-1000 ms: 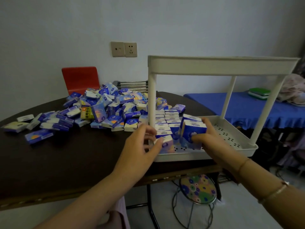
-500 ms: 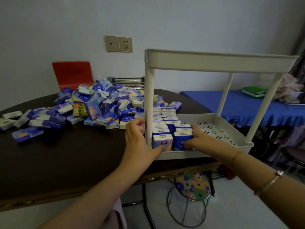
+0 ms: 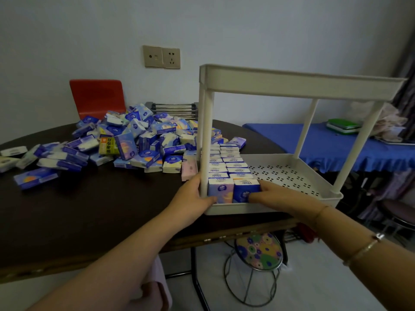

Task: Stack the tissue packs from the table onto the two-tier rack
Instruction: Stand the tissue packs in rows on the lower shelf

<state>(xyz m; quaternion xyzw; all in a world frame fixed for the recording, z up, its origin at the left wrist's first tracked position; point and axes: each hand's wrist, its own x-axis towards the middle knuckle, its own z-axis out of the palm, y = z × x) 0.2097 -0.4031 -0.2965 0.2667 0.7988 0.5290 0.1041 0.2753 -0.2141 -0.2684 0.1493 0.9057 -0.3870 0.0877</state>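
A white two-tier rack stands on the dark table at its right front edge. Two rows of tissue packs stand upright along the left side of its lower tray. My left hand wraps the rack's front-left corner, with its fingers outside the post and its thumb on the front of the pale front pack. My right hand pinches the blue front pack beside it, thumb on the face and fingers along the right side. A large loose pile of tissue packs lies on the table to the left.
A red chair back and a metal rack stand behind the pile. To the right is a blue-covered surface with a green box. A floral stool stands under the table edge. The rack's upper tier hangs low over the tray.
Both hands brought their packs down into the front of the lower tray. The two packs now stand side by side at the front of the rows.
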